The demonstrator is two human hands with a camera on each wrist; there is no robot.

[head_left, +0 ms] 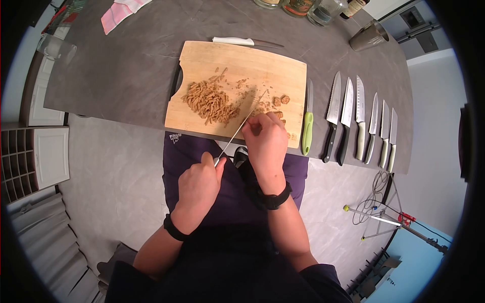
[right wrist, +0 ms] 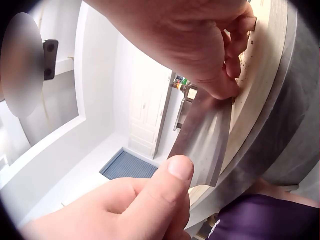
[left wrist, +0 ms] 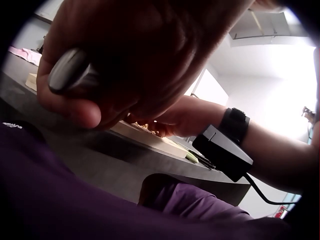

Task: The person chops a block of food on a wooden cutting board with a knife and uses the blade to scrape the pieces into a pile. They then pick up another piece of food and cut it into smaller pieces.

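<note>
My left hand grips the handle of a kitchen knife, thumb and index finger up at the blade's base. The blade slants over the front of a wooden cutting board; its tip lies among brown crumbs. Beside the blade, my right hand bends its fingers down over brown food pieces at the board's front right, mostly hidden under them. A heap of thin brown strips lies left of the blade, and small brown chunks lie to its right. In the right wrist view, the broad blade runs between both hands.
A white-handled knife lies behind the board, a green-handled knife along its right side. Several more knives lie in a row further right. Bottles, a metal cup and a pink-white cloth are at the back.
</note>
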